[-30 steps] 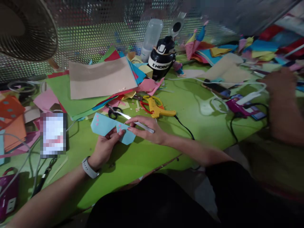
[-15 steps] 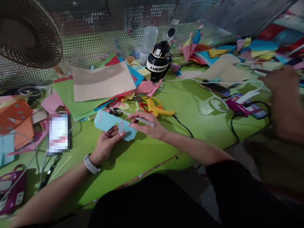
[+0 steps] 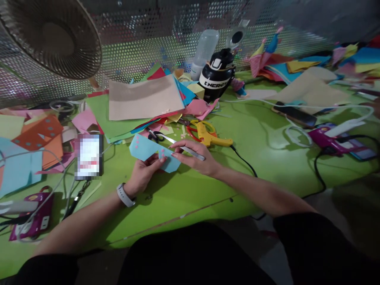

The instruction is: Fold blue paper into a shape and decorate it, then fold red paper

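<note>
My left hand (image 3: 145,174) pinches a folded light-blue paper piece (image 3: 142,147) between thumb and fingers, above the green table. Small pink dots run in short rows on two parts of the paper. In my right hand (image 3: 197,157) lies a pair of silver tweezers (image 3: 191,152), gripped along the shaft, tips pointing up and left past the paper. The right fingertips are at the paper's right part; whether they touch it I cannot tell. Just behind the paper lie black-handled scissors (image 3: 156,135). A yellow glue gun (image 3: 212,136) rests to the right of them.
A stack of coloured sheets (image 3: 142,101) lies behind my hands, with a black jug (image 3: 216,75) beside it. A phone (image 3: 88,156) and orange paper pieces (image 3: 44,132) are on the left. Purple power strips (image 3: 329,138) with cables sit at both sides. A fan (image 3: 56,39) stands back left.
The view has turned, so the table's things sit further right or lower in it. Another person's arm at the right has gone out of view. Both hands keep their hold.
</note>
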{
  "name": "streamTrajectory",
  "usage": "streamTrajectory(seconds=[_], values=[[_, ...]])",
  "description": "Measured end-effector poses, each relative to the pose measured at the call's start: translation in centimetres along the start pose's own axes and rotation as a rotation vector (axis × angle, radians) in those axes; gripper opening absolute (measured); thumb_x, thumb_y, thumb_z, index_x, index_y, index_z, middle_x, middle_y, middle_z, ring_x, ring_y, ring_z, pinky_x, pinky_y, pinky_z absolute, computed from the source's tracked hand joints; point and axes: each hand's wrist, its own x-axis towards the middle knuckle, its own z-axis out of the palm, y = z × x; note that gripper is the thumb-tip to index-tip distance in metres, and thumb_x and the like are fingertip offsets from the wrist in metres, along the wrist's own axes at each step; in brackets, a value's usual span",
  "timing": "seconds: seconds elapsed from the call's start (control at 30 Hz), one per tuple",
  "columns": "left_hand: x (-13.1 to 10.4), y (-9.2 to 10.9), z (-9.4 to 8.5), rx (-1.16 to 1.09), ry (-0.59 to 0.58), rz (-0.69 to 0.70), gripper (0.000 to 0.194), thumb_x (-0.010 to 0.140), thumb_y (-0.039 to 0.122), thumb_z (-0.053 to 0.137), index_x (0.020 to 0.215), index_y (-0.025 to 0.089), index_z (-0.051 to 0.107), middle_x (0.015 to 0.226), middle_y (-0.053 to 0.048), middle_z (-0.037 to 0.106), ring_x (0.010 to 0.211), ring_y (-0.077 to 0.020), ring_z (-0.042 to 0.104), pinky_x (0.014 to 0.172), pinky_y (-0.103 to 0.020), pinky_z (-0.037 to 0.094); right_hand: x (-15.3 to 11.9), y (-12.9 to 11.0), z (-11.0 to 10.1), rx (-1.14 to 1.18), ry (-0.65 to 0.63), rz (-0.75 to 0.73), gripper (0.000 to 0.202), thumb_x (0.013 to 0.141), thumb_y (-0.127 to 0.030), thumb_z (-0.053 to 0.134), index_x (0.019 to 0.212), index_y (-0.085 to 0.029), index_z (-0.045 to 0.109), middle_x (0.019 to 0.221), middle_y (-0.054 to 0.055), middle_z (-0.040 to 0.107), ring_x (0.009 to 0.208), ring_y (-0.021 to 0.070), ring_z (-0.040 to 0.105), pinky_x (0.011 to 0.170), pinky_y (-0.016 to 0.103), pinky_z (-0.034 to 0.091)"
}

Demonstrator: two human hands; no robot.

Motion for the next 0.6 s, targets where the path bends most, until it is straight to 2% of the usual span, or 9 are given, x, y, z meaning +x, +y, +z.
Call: streamTrajectory(seconds=[0.1, 0.17, 0.33, 0.4, 0.47, 0.53, 0.6], values=[[0.0, -0.2, 0.0, 0.010, -0.014, 0.032, 0.028, 0.071, 0.034, 0.087, 0.086, 0.015, 0.073, 0.084, -0.004, 0.075, 0.074, -0.0153, 0.070, 0.072, -0.028, 0.060, -0.3, 0.1, 0.2, -0.015, -0.003, -0.008, 0.021, 0.086, -0.026, 0.070, 0.107, -0.026, 0.072, 0.085, -0.001, 0.069, 0.076, 0.0133, 0.065, 0.066, 0.026, 0.055], [0.0, -0.3, -0.1, -0.001, -0.028, 0.031, 0.030, 0.072, 0.034, 0.086, 0.091, 0.015, 0.073, 0.090, -0.005, 0.076, 0.079, -0.0165, 0.071, 0.076, -0.029, 0.059, -0.3, 0.1, 0.3, 0.000, 0.010, -0.004, 0.020, 0.087, -0.026, 0.070, 0.106, -0.027, 0.072, 0.083, -0.001, 0.069, 0.075, 0.0133, 0.065, 0.065, 0.026, 0.056], [-0.2, 0.1, -0.6, 0.009, -0.113, -0.003, 0.054, 0.068, 0.042, 0.088, 0.113, 0.016, 0.070, 0.105, -0.010, 0.076, 0.093, -0.0255, 0.072, 0.074, -0.032, 0.059, 0.2, 0.1, -0.6, 0.001, 0.001, -0.024, 0.021, 0.086, -0.028, 0.070, 0.106, -0.025, 0.071, 0.086, 0.001, 0.070, 0.078, 0.0145, 0.066, 0.068, 0.027, 0.057], [0.0, 0.5, -0.9, -0.025, -0.039, 0.047, 0.051, 0.070, 0.048, 0.085, 0.108, 0.016, 0.071, 0.108, -0.011, 0.075, 0.097, -0.0273, 0.072, 0.074, -0.032, 0.060, 0.5, 0.1, -1.2, -0.011, 0.008, -0.024, 0.021, 0.084, -0.029, 0.072, 0.105, -0.024, 0.072, 0.086, 0.001, 0.070, 0.077, 0.0145, 0.066, 0.068, 0.027, 0.057], [0.5, 1.1, -1.4, -0.086, 0.074, 0.110, 0.043, 0.076, 0.050, 0.080, 0.102, 0.018, 0.072, 0.107, -0.007, 0.074, 0.097, -0.0243, 0.071, 0.076, -0.033, 0.061, 0.7, 0.0, -1.8, -0.015, -0.007, -0.015, 0.022, 0.083, -0.029, 0.073, 0.104, -0.024, 0.072, 0.084, 0.001, 0.070, 0.076, 0.0145, 0.066, 0.067, 0.027, 0.056], [1.1, 1.8, -1.8, -0.125, 0.164, 0.143, 0.035, 0.076, 0.048, 0.081, 0.097, 0.021, 0.073, 0.098, -0.002, 0.074, 0.086, -0.0175, 0.071, 0.071, -0.028, 0.060, 1.0, -0.1, -2.3, -0.009, -0.033, -0.007, 0.022, 0.082, -0.029, 0.073, 0.104, -0.024, 0.072, 0.084, 0.001, 0.070, 0.075, 0.0145, 0.066, 0.065, 0.027, 0.056], [1.6, 2.5, -2.1, -0.107, 0.194, 0.135, 0.031, 0.072, 0.042, 0.085, 0.091, 0.020, 0.074, 0.086, 0.001, 0.072, 0.071, -0.0109, 0.067, 0.063, -0.021, 0.058, 1.3, -0.1, -2.7, -0.008, -0.030, -0.002, 0.022, 0.082, -0.031, 0.073, 0.103, -0.024, 0.073, 0.084, 0.001, 0.071, 0.074, 0.0146, 0.066, 0.065, 0.027, 0.055]])
